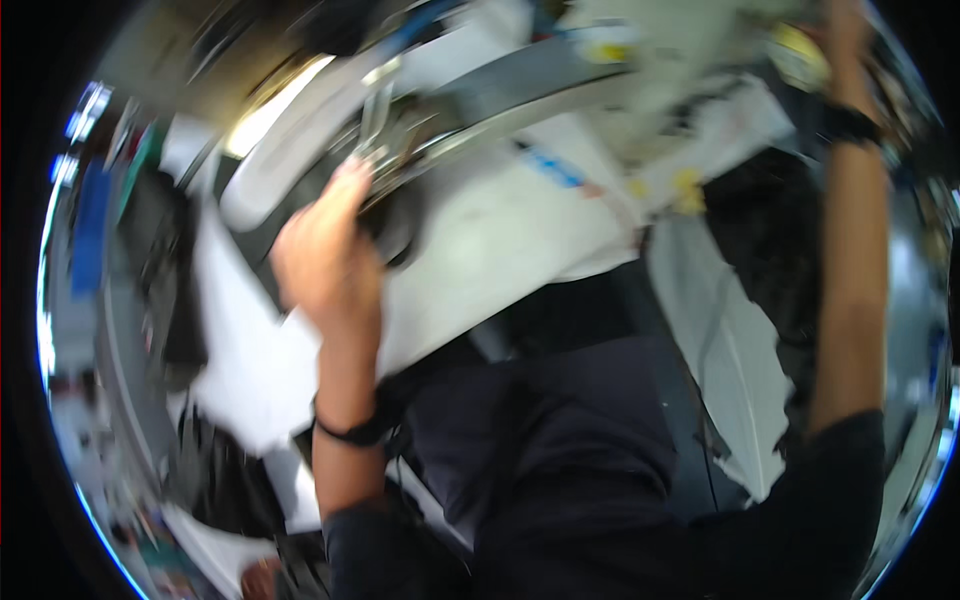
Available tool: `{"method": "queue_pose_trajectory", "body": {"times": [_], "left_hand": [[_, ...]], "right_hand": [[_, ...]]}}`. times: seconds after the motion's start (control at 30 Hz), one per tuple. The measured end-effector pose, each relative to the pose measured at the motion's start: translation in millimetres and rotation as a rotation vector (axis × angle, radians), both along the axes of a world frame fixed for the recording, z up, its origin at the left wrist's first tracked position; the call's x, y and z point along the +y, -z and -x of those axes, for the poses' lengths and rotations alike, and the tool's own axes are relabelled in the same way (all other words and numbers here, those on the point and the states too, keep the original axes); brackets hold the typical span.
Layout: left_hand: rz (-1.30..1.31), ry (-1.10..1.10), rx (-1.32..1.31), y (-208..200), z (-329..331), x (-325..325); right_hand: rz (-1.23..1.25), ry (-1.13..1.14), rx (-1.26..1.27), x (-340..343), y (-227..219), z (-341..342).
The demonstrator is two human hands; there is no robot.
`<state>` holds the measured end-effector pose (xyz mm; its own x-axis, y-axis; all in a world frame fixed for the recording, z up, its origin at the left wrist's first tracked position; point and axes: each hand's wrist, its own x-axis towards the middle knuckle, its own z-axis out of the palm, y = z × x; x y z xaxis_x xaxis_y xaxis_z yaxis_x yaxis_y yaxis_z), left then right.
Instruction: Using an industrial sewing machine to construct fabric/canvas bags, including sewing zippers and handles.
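The picture is smeared by motion. My left hand [330, 250] is raised at the shiny metal parts [385, 130] of what looks like a sewing machine [300, 145]. Its fingers look drawn together, with the tips against or just in front of the metal; whatever they hold is hidden. Far out at the upper right, my right hand [848, 40] is blurred near a round yellow thing [800, 55], and its fingers cannot be made out. Between the arms spreads a white surface [480, 250], with a small blue strip [550, 168] on it.
White cloth [250, 375] hangs down at the left, and another white piece [725, 360] hangs at the right beside dark material [770, 240]. My dark-clothed lap [550, 420] lies below the work surface. A bright lamp strip [275, 105] glows behind the machine.
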<state>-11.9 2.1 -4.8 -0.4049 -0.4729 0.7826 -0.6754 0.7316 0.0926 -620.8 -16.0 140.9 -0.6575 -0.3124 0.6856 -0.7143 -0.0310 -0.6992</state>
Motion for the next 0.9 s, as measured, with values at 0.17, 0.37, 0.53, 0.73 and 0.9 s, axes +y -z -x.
{"method": "queue_pose_trajectory", "body": {"times": [0.17,0.37,0.53,0.73,0.9], "left_hand": [[-0.056,0.109,0.057,13,-8,-12],[-0.059,-0.115,-0.052,8,-6,-3],[0.094,-0.063,-0.045,-1,-1,1],[0.051,0.124,-0.007,-2,0,-7],[-0.087,0.011,-0.049,10,3,-15]], "right_hand": [[0.119,-0.145,0.263,-23,-11,3],[-0.389,-0.093,0.258,-19,-107,-39],[-0.162,0.010,0.065,-43,-78,-31],[0.556,-0.179,0.074,-32,-9,-40],[-0.041,0.245,0.570,13,-15,-27]]}}
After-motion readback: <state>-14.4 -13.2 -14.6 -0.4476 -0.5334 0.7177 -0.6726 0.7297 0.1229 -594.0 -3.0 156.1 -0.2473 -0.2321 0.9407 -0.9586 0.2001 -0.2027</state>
